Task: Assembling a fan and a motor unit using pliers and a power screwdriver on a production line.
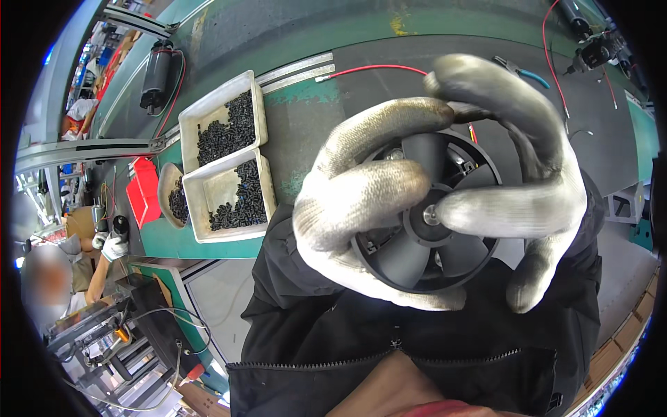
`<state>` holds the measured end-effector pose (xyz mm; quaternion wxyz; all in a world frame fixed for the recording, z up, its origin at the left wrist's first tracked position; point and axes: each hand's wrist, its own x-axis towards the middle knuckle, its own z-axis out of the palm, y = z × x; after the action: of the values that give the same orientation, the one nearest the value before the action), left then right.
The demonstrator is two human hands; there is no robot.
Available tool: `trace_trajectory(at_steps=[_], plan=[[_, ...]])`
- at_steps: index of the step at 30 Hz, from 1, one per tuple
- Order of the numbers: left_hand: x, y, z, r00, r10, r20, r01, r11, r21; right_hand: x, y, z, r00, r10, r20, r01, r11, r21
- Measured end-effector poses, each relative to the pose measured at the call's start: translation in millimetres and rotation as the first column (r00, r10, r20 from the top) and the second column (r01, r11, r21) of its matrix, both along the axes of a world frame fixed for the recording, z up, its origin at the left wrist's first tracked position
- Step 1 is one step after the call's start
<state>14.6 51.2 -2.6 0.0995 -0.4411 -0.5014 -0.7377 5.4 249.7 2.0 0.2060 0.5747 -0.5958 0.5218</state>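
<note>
Both of my hands wear whitish knit gloves. In front of my chest is a black fan (443,258) with a round rim, broad blades and a metal shaft tip at its hub. My left hand (358,201) is wrapped round the fan's left side, its fingers lying over the rim and blades. On the right, my right hand (535,181) curves about the fan, with one fingertip at the shaft tip and another finger reaching over the top. Its lower fingers hang by the rim. What the upper fingertips touch behind the fan is partly hidden and slightly blurred.
Two white bins (260,132) of small black parts stand left on the bench, beside a round bowl (165,182) and a red bin (141,198). A black cylindrical motor (157,75), a red cable (379,67) and blue-handled pliers (531,78) lie further back. Another person's gloved hand (115,247) is at far left.
</note>
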Motion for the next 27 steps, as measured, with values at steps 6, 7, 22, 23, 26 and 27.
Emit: trace_trajectory(at_steps=[6, 7, 22, 23, 26, 27], plan=[[-17, 20, -33, 0.972, -0.009, -0.234, 0.038, 0.992, 0.123, -2, -6, -8, 0.974, 0.173, 0.146, -0.176, 0.984, 0.007], [-14, 22, -32, 0.987, -0.019, -0.159, 0.042, 0.99, 0.138, -5, -10, -10, 0.958, 0.245, 0.151, -0.24, 0.97, -0.05], [4, 26, -35, 0.76, 0.647, -0.071, -0.617, 0.682, -0.393, 20, -30, -86, 0.251, -0.201, 0.947, 0.387, 0.917, 0.092], [9, 26, -37, 0.731, 0.648, -0.216, -0.679, 0.656, -0.33, 7, -20, -97, 0.215, -0.092, 0.972, 0.382, 0.924, 0.003], [23, 5, -44, 0.934, 0.241, -0.264, -0.348, 0.784, -0.515, -31, -8, -62, 0.206, -0.005, 0.978, 0.478, 0.873, -0.096], [29, 5, -54, 0.959, 0.179, -0.22, -0.275, 0.77, -0.576, -61, 13, -63, 0.284, -0.022, 0.959, 0.49, 0.862, -0.125]])
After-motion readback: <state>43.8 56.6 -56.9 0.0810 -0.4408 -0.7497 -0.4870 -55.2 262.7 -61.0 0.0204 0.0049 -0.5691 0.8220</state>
